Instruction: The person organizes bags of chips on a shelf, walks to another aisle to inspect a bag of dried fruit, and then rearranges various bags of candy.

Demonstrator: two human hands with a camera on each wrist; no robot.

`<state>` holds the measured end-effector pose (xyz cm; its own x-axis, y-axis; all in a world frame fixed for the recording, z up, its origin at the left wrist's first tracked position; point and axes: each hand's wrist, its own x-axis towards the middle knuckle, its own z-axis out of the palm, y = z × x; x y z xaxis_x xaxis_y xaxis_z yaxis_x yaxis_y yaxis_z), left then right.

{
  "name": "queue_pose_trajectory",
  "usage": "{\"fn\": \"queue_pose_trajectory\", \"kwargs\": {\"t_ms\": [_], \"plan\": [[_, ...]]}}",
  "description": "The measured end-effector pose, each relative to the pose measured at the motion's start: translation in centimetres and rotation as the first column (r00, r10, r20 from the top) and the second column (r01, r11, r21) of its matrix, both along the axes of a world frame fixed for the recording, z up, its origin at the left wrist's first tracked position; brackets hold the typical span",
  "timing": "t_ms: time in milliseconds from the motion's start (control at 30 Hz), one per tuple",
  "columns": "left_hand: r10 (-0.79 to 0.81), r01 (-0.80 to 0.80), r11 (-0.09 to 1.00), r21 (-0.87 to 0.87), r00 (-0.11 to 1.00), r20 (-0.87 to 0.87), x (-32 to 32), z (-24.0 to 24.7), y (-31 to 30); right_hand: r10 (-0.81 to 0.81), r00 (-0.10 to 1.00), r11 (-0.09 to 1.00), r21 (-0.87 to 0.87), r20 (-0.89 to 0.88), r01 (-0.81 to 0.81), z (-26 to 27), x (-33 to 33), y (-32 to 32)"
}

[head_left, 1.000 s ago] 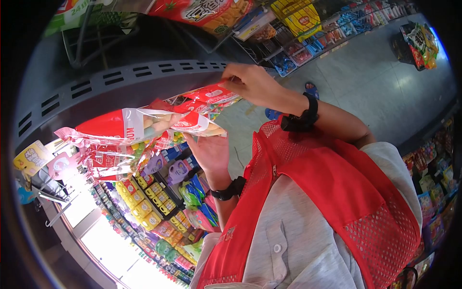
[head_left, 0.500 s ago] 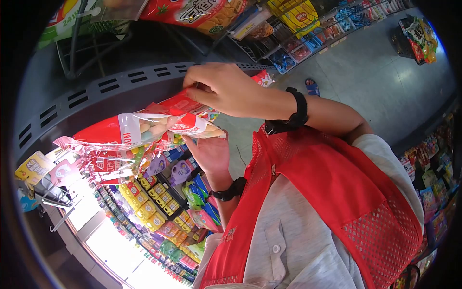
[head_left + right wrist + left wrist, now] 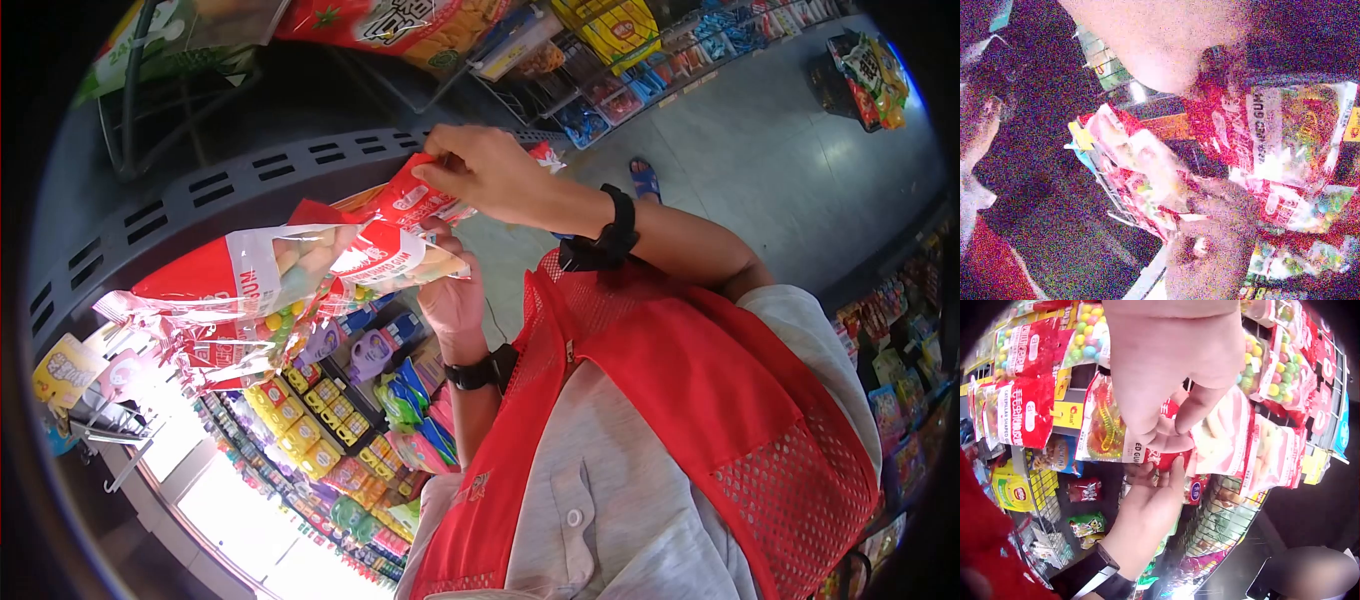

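Observation:
A red-topped packet of worm gummies (image 3: 1107, 425) hangs from the front of the rack. In the head view my right hand (image 3: 495, 180) pinches its red top (image 3: 410, 195); the same red packet (image 3: 1216, 131) shows under that hand in the noisy right wrist view. My left hand (image 3: 452, 290) comes from below, fingers curled up at the packet, partly hidden behind the front packets. From the left wrist, my left hand (image 3: 1172, 369) reaches thumb and fingers onto the red and white band, beside my right hand (image 3: 1147, 506). Another red candy packet (image 3: 200, 275) hangs in front.
A slotted dark shelf edge (image 3: 205, 190) runs above the packets. More bags of coloured candy balls (image 3: 1282, 369) hang close around. A wire rack with a yellow bag (image 3: 610, 35) stands at upper right. A filled basket (image 3: 870, 80) sits on the floor.
My right hand moved left along the rack, then slightly back, lifting the packet's red top into view. My left hand went from an upturned palm to curled fingers, reaching up to the packet.

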<state>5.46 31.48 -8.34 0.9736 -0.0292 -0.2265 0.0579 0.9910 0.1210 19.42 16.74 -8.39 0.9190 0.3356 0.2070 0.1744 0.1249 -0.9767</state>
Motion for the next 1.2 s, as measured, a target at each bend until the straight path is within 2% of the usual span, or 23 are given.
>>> {"fn": "queue_pose_trajectory", "kwargs": {"t_ms": [33,100,133,200,300,367,400,500,600,733,800,900,1000,1100,1200], "plan": [[0.072,-0.066,0.987,0.149,0.997,-0.035,0.2,-0.4,-0.1,0.001,1.0,1.0,0.008,-0.013,-0.001,-0.1,-0.1,0.1],[0.224,-0.172,0.881,0.441,0.972,-0.07,0.6,-1.0,-0.3,-0.005,1.0,1.0,0.004,0.002,0.005,-0.3,-0.1,0.4],[0.244,-0.182,0.875,0.448,0.966,-0.086,0.8,-1.0,-0.4,-0.013,0.999,1.0,-0.008,0.03,0.013,-0.4,0.0,0.5],[0.282,-0.199,0.864,0.462,0.952,-0.116,1.2,-0.9,-0.6,-0.029,0.997,1.0,-0.008,0.068,0.03,-0.4,-0.1,0.6],[0.184,-0.166,0.936,0.311,0.983,-0.028,0.9,-1.3,0.0,-0.031,0.996,0.999,0.013,0.085,0.03,-0.3,-0.3,0.4],[0.106,-0.106,0.994,-0.001,0.994,0.027,1.4,-0.9,-0.4,-0.002,0.997,1.0,0.006,0.08,0.002,-0.2,-0.3,0.2],[0.075,-0.064,0.986,-0.157,0.995,0.064,1.6,-0.8,-0.6,0.002,0.997,1.0,0.003,0.071,-0.003,-0.2,-0.3,0.2],[0.154,-0.152,0.982,-0.112,0.988,0.006,1.7,-1.9,0.2,0.013,0.999,1.0,0.0,0.049,-0.013,-0.2,-0.5,0.4],[0.129,-0.125,0.966,-0.224,0.992,0.005,1.9,-2.1,0.3,0.014,0.999,1.0,0.01,0.039,-0.015,-0.5,-0.7,0.8],[0.137,-0.137,0.978,0.16,0.991,0.008,1.4,-3.2,1.6,0.022,0.999,1.0,0.013,0.045,-0.023,-0.9,-0.7,1.0],[0.182,-0.168,0.908,0.384,0.983,0.002,1.2,-3.4,1.8,0.025,0.998,1.0,0.011,0.054,-0.026,-0.9,-0.7,1.0],[0.241,-0.205,0.768,0.606,0.97,0.024,1.6,-3.1,1.2,0.016,0.997,1.0,0.017,0.075,-0.017,-1.0,-0.9,1.0],[0.21,-0.207,0.602,0.771,0.973,0.098,2.0,-2.9,0.9,0.005,0.995,1.0,0.027,0.104,-0.008,-1.2,-1.1,1.1],[0.265,-0.173,0.486,0.856,0.963,0.044,2.7,-1.2,-0.9,0.018,0.994,0.999,0.039,0.109,-0.022,-1.0,-1.1,0.9],[0.417,-0.178,0.198,0.964,0.905,0.081,2.8,-3.0,0.5,0.045,0.993,0.998,0.044,0.108,-0.05,-1.1,-1.0,0.8]]}}
